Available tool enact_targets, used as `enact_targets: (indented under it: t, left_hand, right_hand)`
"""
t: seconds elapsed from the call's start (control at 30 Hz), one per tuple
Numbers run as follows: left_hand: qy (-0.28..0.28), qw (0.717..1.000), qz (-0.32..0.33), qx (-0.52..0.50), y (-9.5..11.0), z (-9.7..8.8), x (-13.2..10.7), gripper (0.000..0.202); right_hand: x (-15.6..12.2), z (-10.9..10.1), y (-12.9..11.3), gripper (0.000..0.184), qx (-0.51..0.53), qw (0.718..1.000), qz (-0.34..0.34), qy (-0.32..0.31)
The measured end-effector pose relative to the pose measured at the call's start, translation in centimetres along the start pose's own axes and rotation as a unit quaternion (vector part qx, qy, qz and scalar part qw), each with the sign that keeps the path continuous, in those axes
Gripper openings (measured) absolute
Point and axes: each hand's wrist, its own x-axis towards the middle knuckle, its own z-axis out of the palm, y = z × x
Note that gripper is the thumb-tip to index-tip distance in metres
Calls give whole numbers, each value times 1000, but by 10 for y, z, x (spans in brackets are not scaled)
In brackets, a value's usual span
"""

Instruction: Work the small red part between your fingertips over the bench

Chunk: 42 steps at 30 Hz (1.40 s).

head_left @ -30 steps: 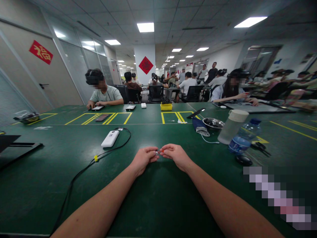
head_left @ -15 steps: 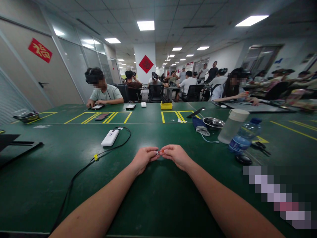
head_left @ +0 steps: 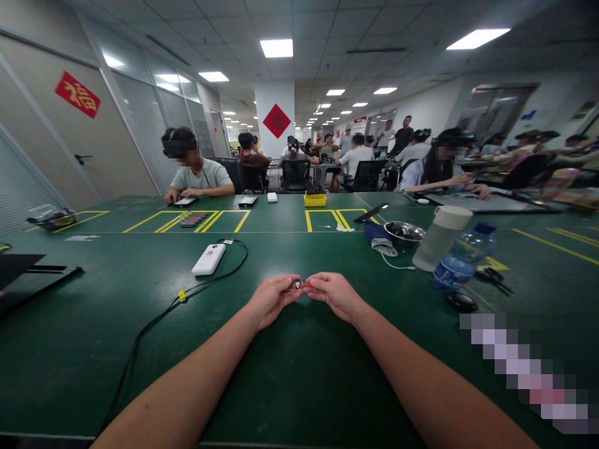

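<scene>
My left hand (head_left: 276, 299) is closed, with a small white-and-dark piece (head_left: 297, 284) pinched at its fingertips. The piece is too small to identify. Between the thumb and fingers of my right hand (head_left: 332, 293) is a small orange-red piece (head_left: 308, 284), partly covered by the fingers. The fingertips of both hands meet, or nearly meet, just above the green table (head_left: 299, 374). Whether the two pieces touch, I cannot tell.
A white power bank (head_left: 208, 259) with a black cable lies to the left. At the right stand a frosted bottle (head_left: 440, 240), a plastic water bottle (head_left: 463, 259) and a metal bowl (head_left: 403, 232); a black mouse (head_left: 461, 302) lies nearer. Two people sit across the table.
My left thumb has shifted slightly, so more of the white-and-dark piece shows. More of the orange-red piece is visible too. Both hands stay in nearly the same place.
</scene>
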Motion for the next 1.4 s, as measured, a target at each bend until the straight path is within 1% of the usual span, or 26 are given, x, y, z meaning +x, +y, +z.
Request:
enact_targets:
  t: [0.07,0.2,0.27,0.3,0.33,0.37,0.43,0.47,0.5,0.57,0.7,0.8,0.93,1.0,1.07,1.13,1.2,1.3,1.33,1.4]
  left_hand:
    - [-11,999,-22,-39,4,-2,1,30]
    - [-22,994,-55,-94,12,-5,1,63]
    - [-22,993,-63,-99,14,-7,1,71]
    - [-24,993,-66,-98,14,-7,1,70]
    - [-27,993,-67,-95,14,-8,1,67]
    - [-31,993,-65,-90,13,-8,2,59]
    - [-37,996,-47,-73,9,-8,2,37]
    - [-37,997,-34,-60,7,-7,2,26]
    - [-35,998,-22,-47,5,-6,1,20]
    - [-28,999,-9,-25,2,-5,1,22]
    - [-11,1000,-16,-9,0,-1,-2,25]
    - [12,1000,-22,-9,0,1,-2,26]
    - [33,998,-43,-9,0,2,-1,26]
    - [27,998,-48,-13,0,1,-1,25]
    - [8,999,-48,-20,-1,1,-1,22]
    - [-7,999,-46,-20,-1,0,-1,20]
    - [-8,999,-43,-8,-1,0,-1,19]
    - [2,999,-36,12,-2,0,-1,21]
    - [2,999,-31,19,-3,0,-1,21]
    - [-4,999,-14,32,-5,2,-1,22]
  right_hand:
    - [2,-2,-2,22,43,999,18,-1]
    - [5,-8,-8,51,109,991,75,1]
    - [5,-10,-9,57,125,988,93,-1]
    - [6,-11,-9,55,127,987,96,-1]
    - [6,-11,-9,48,125,988,95,0]
    - [6,-11,-8,39,119,989,90,1]
    - [6,-9,-5,18,103,992,67,5]
    - [5,-8,-4,11,95,994,54,7]
    - [5,-7,-3,9,90,995,41,9]
    - [3,-5,-2,11,83,996,23,11]
    - [1,-3,-1,16,68,998,9,2]
    - [0,-1,1,18,57,998,0,-3]
    - [2,0,1,13,60,998,16,-2]
    - [3,0,1,20,74,996,39,1]
    - [4,0,0,30,84,995,62,5]
    - [5,-1,0,36,81,994,75,7]
    - [5,-1,1,30,67,996,67,3]
    - [2,1,1,10,27,999,39,4]
    - [1,2,1,8,14,999,31,8]
    - [-1,3,1,9,-6,1000,15,21]
